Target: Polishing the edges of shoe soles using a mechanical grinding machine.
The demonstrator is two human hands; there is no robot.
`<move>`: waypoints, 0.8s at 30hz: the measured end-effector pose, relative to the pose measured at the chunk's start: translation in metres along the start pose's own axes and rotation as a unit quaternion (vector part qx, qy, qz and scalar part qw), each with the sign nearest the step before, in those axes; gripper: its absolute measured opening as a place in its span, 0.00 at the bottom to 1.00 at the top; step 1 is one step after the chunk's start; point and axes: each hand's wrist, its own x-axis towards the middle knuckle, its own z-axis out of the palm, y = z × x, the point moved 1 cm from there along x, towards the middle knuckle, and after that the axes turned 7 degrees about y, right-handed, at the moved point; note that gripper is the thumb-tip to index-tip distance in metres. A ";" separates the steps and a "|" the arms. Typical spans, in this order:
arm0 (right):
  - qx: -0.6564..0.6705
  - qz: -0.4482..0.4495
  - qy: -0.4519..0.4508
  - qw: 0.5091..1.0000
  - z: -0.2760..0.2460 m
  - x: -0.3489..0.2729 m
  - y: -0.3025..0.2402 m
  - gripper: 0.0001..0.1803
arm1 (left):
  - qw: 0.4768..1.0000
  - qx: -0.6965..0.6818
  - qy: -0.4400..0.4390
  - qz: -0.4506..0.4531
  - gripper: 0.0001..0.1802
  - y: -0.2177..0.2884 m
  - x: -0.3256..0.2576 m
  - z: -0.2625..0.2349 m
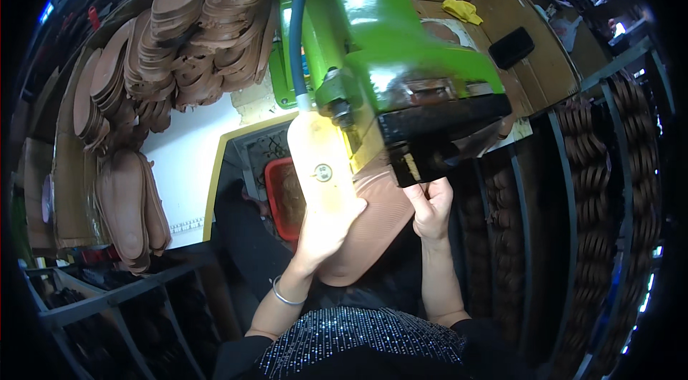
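Brown soles (593,251) are racked along the right of the head view. At lower centre, below the green machine (430,68), a finely ribbed, round-ended tan sheet (376,226) is held, long axis slanting up rightward: left edge grasped by the left hand (326,228), right edge pinched by the right hand (432,212).

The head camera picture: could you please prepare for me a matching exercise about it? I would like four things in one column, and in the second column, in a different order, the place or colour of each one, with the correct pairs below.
Column 1
1. cloth
2. tub
3. bracelet
4. brown sheet

Column 2
A. around the wrist of the left hand
B. between the left hand and the right hand
C. yellow
D. red

Right pairs: 1-C; 2-D; 3-A; 4-B
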 end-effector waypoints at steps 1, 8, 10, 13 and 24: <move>0.010 -0.006 0.026 1.000 0.005 -0.002 0.002 0.09 | 1.000 -0.001 -0.005 0.021 0.16 0.009 0.004 -0.003; 0.081 0.072 0.060 0.992 0.029 -0.010 0.000 0.07 | 0.975 0.141 0.027 0.171 0.06 0.030 0.003 -0.030; 0.090 0.112 0.019 0.989 0.030 -0.009 0.007 0.10 | 0.958 0.283 -0.036 0.024 0.07 0.058 0.002 -0.041; 0.126 0.114 0.011 0.985 0.047 -0.007 0.004 0.14 | 0.980 0.111 0.143 0.085 0.06 0.030 -0.019 -0.031; -0.030 0.140 -0.047 0.989 0.023 -0.054 0.011 0.28 | 0.986 0.051 0.061 0.145 0.12 0.000 0.004 -0.010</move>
